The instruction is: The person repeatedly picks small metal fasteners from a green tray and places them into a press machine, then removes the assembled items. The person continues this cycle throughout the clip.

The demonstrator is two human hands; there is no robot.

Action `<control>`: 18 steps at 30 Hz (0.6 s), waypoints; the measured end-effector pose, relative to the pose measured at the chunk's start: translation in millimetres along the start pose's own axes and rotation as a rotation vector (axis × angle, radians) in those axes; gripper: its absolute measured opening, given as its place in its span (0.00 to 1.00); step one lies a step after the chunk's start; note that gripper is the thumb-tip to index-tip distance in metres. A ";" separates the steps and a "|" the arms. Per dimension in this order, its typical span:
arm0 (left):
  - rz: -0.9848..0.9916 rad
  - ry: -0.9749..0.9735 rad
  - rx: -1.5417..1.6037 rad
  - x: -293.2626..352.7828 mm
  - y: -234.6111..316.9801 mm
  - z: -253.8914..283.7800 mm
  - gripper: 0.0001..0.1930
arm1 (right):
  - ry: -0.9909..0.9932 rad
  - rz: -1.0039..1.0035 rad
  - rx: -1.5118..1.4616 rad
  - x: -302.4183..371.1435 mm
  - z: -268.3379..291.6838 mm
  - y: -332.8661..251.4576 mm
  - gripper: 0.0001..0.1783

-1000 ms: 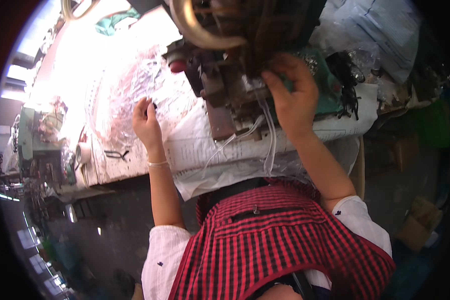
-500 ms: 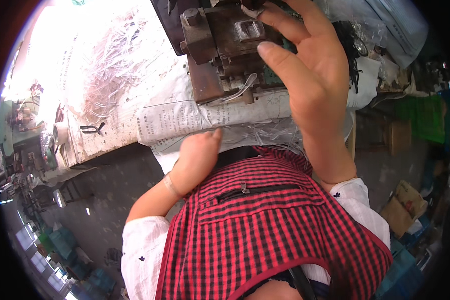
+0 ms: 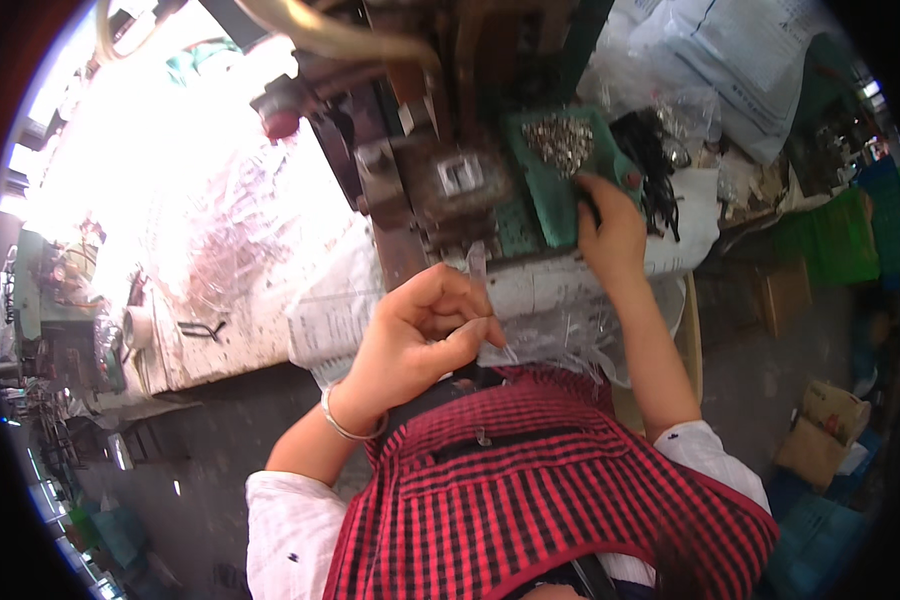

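My left hand point(image 3: 425, 335) is closed in front of the machine, thumb and fingertips pinched on a thin clear plastic strip point(image 3: 478, 262). Part of this strip sticks up past the fingers, close to the machine's front edge. On the dark metal block of the press point(image 3: 420, 190) lies a small rectangular frame-like piece point(image 3: 460, 175). Further right, my right hand point(image 3: 615, 235) reaches over the side of a green tray point(image 3: 545, 205). Its bent fingers are by the small shiny metal pieces point(image 3: 560, 140) there. Something dark shows between thumb and forefinger, too unclear to name.
A heap of clear plastic strips point(image 3: 235, 225) covers the bench at left, with black pieces point(image 3: 202, 330) and a tape roll point(image 3: 137, 327) nearby. Black strips point(image 3: 655, 165) and plastic bags point(image 3: 735, 65) lie beyond the tray. A red knob point(image 3: 280, 122) juts out at the press's left.
My right hand has drawn back from the press and moved to the green tray. My left hand has come up and right to the press's front. More of the press is in view.
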State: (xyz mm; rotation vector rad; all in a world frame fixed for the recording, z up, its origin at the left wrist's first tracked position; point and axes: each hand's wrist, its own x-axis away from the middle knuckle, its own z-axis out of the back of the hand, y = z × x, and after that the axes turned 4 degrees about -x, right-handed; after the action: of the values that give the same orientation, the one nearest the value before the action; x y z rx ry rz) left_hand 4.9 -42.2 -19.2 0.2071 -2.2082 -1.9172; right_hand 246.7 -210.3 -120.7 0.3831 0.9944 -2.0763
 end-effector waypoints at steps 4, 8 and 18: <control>0.235 0.115 0.311 -33.5 29.6 -12.5 0.11 | -0.087 -0.133 -0.047 -5.7 5.9 -21.2 0.13; 0.334 0.042 0.517 -48.5 28.8 -3.3 0.17 | -0.067 -0.133 -0.194 -16.7 -0.8 -13.6 0.12; 0.287 0.192 0.688 -57.8 14.1 -22.9 0.16 | 0.278 -0.171 -0.356 -50.4 14.1 -4.0 0.12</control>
State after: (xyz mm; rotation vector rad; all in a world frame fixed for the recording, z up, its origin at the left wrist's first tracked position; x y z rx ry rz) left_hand 67.0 -48.2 -6.0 0.1543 -2.5044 -0.9059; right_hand 277.1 -193.1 -81.5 0.4195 1.5823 -1.9725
